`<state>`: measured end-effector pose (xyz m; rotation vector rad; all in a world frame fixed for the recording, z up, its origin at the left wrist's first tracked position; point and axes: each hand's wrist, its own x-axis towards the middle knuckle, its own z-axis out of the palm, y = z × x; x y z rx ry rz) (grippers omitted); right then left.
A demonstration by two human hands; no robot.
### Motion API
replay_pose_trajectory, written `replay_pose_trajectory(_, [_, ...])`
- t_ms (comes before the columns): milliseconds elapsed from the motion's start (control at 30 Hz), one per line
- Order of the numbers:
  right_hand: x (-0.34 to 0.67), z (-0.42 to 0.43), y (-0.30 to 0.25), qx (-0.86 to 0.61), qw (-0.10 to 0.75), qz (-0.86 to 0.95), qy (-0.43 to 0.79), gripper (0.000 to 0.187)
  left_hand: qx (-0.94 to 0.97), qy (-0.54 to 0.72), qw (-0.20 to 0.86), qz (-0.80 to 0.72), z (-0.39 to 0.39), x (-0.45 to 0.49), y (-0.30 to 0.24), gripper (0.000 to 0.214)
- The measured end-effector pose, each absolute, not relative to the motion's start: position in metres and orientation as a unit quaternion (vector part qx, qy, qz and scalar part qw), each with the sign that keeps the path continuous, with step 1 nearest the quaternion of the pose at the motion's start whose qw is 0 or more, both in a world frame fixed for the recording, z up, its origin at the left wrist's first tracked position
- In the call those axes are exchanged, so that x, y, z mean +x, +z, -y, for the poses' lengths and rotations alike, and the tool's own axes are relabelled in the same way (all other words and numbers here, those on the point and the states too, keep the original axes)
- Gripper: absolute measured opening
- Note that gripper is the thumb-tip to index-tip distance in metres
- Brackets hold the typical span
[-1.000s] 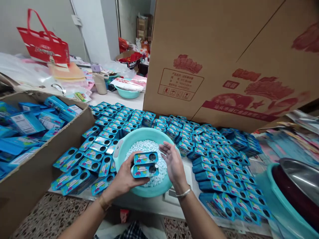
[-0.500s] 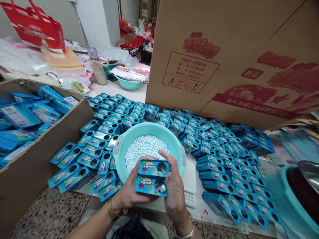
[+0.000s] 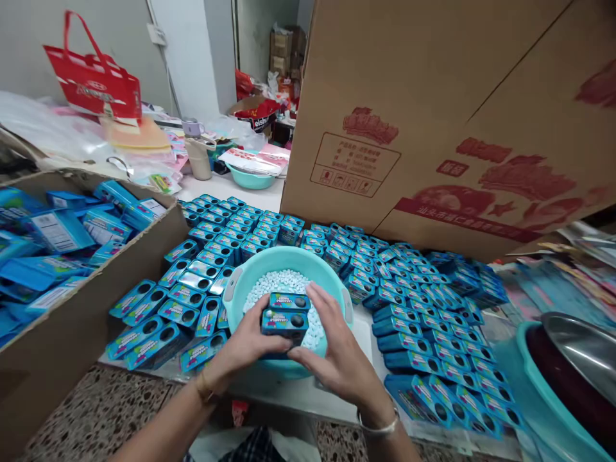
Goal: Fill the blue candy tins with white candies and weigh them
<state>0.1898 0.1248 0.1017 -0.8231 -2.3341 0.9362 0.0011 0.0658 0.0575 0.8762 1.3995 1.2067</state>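
My left hand [image 3: 238, 346] grips two small blue candy boxes, a rear box [image 3: 289, 300] and a front box [image 3: 283, 319], held together above a turquoise bowl [image 3: 279, 255]. Both boxes have a dark round hole at the right end of their upturned face. Small white candies [image 3: 276, 280] cover part of the bowl's bottom. Close to the boxes' right side is my right hand [image 3: 337, 350], its thumb and fingers spread apart. Whether its thumb touches the front box's lower corner I cannot tell.
Rows of similar blue boxes [image 3: 423, 314] stand on the table around the bowl. An open carton [image 3: 96, 301] of blue boxes is at left. A large cardboard box [image 3: 409, 128] rises behind. At right sits a tub [image 3: 534, 366] with a metal basin [image 3: 582, 346].
The two boxes have moved away from me, further over the bowl. My right hand has come off their right side and its fingers have spread. The whole view has shifted slightly.
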Motion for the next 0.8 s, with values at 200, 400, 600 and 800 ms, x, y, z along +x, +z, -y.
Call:
replay_pose_trajectory(200, [0.164,-0.135,0.122,-0.181,0.165,0.944,0.219,0.062,0.462,0.516,0.464,-0.552,-0.076,0.002,0.059,0.077])
replay_pose_trajectory(400, [0.162,-0.131,0.132,-0.169,0.091,0.973,0.126,0.05,0.45,0.548,0.474,-0.522,-0.057,-0.002,0.068,0.069])
replay_pose_trajectory(600, [0.167,-0.132,0.123,-0.134,0.105,0.981,0.095,0.054,0.368,0.538,0.555,-0.517,-0.042,-0.005,0.069,0.075])
replay_pose_trajectory(800, [0.174,-0.134,0.111,-0.107,0.176,0.942,0.264,0.039,0.352,0.544,0.638,-0.416,-0.039,-0.01,0.068,0.068])
